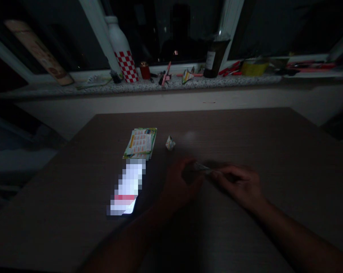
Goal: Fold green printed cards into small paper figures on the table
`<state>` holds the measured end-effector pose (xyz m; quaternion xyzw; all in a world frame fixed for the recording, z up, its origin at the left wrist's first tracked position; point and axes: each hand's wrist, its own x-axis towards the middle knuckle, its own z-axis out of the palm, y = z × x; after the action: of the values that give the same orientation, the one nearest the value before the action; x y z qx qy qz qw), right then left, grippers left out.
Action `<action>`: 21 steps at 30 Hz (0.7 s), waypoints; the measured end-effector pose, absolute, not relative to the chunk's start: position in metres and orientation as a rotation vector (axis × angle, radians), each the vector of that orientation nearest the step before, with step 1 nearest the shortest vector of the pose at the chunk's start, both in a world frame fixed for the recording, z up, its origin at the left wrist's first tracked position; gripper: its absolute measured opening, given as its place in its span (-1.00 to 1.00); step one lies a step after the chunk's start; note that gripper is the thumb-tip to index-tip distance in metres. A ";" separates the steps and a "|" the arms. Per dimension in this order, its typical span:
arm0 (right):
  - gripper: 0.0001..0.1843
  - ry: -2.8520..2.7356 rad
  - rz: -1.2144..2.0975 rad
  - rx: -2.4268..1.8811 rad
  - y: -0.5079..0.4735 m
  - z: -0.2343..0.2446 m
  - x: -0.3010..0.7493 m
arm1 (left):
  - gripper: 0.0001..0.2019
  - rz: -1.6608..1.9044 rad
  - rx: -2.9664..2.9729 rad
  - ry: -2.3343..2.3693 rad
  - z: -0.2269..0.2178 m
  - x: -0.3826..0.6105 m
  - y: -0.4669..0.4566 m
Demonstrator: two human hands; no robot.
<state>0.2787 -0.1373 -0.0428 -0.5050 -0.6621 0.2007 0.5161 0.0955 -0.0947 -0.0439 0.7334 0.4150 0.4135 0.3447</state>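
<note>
The scene is very dark. My left hand (179,185) and my right hand (237,185) meet over the brown table (259,144), fingers pinched on a small folded piece of paper (202,167) held between them. A finished small folded paper shape (170,143) lies on the table just beyond my left hand. A stack of printed paper sheets (141,143) lies to the left of it. A lit phone (127,187) rests face up below the stack, left of my left hand.
A stone windowsill (148,85) runs along the back with a red-and-white checked bottle (122,51), a dark glass bottle (216,55), a small can (144,70), pens and scraps. Dark windows stand behind it.
</note>
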 end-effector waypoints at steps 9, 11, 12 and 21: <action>-0.88 -1.915 0.114 -1.077 -0.142 -0.036 0.277 | -0.76 1.317 2.641 0.909 -0.030 0.094 -0.095; -0.88 -1.945 0.050 -1.062 -0.142 -0.038 0.275 | -0.86 1.283 2.710 0.867 -0.030 0.094 -0.095; -0.89 -1.956 0.029 -1.056 -0.142 -0.038 0.275 | -0.90 1.271 2.730 0.851 -0.030 0.094 -0.095; -0.92 -1.971 -0.018 -1.017 -0.144 -0.034 0.271 | -0.95 1.278 2.792 0.780 -0.029 0.097 -0.088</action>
<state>0.2710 -0.1437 -0.0338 -0.4106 -0.7956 -0.0071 0.4453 0.0973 -0.0880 -0.0294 0.8812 0.2463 0.4033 -0.0132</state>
